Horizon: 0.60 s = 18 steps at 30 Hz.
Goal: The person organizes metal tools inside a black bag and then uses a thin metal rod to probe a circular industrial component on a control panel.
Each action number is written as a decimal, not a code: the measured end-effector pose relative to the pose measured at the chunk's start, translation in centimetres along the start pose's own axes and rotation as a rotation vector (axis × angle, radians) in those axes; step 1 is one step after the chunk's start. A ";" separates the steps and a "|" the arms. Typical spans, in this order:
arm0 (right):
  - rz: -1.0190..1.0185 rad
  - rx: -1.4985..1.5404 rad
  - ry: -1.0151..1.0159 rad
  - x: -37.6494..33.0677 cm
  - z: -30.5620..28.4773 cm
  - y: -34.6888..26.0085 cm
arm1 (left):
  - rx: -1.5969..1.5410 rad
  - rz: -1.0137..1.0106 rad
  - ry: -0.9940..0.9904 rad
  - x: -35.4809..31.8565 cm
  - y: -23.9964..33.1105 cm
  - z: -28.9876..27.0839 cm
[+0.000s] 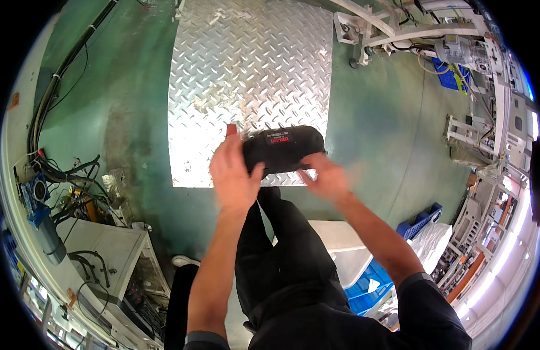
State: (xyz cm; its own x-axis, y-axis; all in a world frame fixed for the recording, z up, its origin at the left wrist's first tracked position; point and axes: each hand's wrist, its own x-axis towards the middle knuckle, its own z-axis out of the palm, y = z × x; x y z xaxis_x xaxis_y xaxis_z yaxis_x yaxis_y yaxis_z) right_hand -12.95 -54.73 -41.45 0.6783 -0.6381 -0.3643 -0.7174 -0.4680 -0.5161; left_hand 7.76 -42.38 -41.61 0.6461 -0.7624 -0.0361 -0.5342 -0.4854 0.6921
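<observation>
A black, rounded soft case (284, 153) with a small label on its upper side is held up in front of my body, over a metal plate. At the case's left end, my left hand (230, 172) is closed on it, thumb along the lower edge; motion smears the hand slightly. A red strip (231, 129) sticks up just behind the fingers of that hand. With fingers bent, my right hand (325, 177) grips the lower right edge of the case. The undersides of the case and some fingertips are hidden.
Diamond-pattern metal plate (246, 70) lies on the green floor (387, 116). To the left are a white cabinet (100, 233) and black cables (54, 81). White machine frames (424, 35) stand right. Near my legs are a white stool-like surface (334, 233) and a blue crate (363, 286).
</observation>
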 end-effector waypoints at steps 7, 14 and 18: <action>-0.130 -0.182 0.133 0.2 4.6 -1.8 | 0.463 0.354 -0.686 5.1 -1.5 4.1; -0.113 -0.280 0.019 0.2 4.4 -1.1 | 0.176 0.133 -0.613 7.4 -1.9 3.5; 0.002 -0.221 -0.175 0.6 3.2 -1.5 | 0.122 -0.014 -0.596 7.4 -1.8 3.4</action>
State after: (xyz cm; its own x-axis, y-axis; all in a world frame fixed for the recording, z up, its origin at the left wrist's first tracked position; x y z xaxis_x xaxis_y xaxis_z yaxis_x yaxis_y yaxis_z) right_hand -10.95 -52.47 -43.40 0.6804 -0.5327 -0.5034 -0.7228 -0.6010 -0.3410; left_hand 11.61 -48.60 -45.55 0.2557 -0.8470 -0.4661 -0.6091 -0.5156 0.6027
